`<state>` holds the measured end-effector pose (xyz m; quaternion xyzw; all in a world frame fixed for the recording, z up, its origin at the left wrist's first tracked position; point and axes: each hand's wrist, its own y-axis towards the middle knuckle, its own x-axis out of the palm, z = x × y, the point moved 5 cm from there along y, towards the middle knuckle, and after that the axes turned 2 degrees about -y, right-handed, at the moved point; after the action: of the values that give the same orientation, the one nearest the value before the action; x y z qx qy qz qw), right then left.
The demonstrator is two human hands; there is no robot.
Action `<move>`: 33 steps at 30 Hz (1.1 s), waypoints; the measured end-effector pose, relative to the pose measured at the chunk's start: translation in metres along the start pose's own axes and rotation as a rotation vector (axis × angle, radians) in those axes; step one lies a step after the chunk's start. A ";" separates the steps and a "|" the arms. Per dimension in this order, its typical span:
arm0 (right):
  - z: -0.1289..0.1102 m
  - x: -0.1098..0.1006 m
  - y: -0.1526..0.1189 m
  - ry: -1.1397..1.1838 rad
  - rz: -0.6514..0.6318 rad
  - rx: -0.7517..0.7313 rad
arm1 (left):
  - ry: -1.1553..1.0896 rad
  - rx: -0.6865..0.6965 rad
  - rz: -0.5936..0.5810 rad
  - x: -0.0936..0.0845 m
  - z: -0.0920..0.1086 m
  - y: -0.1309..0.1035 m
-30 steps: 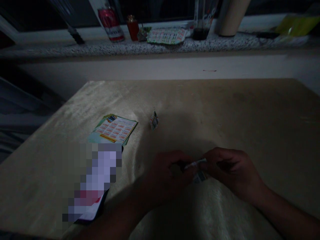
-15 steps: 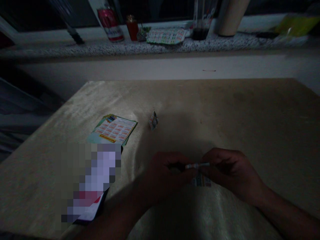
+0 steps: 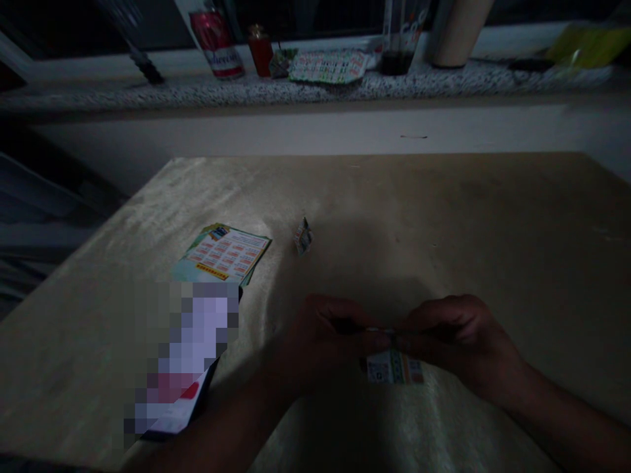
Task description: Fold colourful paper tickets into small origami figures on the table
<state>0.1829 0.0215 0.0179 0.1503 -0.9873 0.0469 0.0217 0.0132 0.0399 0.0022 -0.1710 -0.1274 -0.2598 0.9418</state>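
A small sheet of printed paper (image 3: 394, 368) is pinched between my two hands above the table. Its upper edge is bent over at the fingertips, and the printed lower part hangs below them. My left hand (image 3: 335, 338) is closed on its left side, thumb against forefinger. On the other side, my right hand (image 3: 458, 338) holds the paper in the same kind of pinch. Fingers hide most of the top edge. Farther back stands a small folded piece of printed paper (image 3: 303, 238). To the left lies a stack of printed leaflets (image 3: 229, 253) with a grid pattern.
Beside my left forearm, a phone (image 3: 180, 414) with a lit, partly pixelated screen lies on the table (image 3: 444, 217). Along the speckled windowsill (image 3: 172, 97) stand a red can (image 3: 217, 46), a small orange bottle (image 3: 259, 51), a blister-like packet (image 3: 328, 67) and a glass of dark liquid (image 3: 397, 62).
The paper's top edge has turned from a visible flat strip to a thin line under my fingers. More of its printed lower part shows. Both hands stay in nearly the same place.
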 end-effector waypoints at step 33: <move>0.006 0.000 -0.004 -0.004 0.014 0.028 | -0.115 0.003 -0.044 0.003 -0.006 0.002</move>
<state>0.1838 0.0168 0.0121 0.1439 -0.9876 0.0608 0.0172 0.0180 0.0379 -0.0030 -0.1814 -0.1855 -0.2700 0.9272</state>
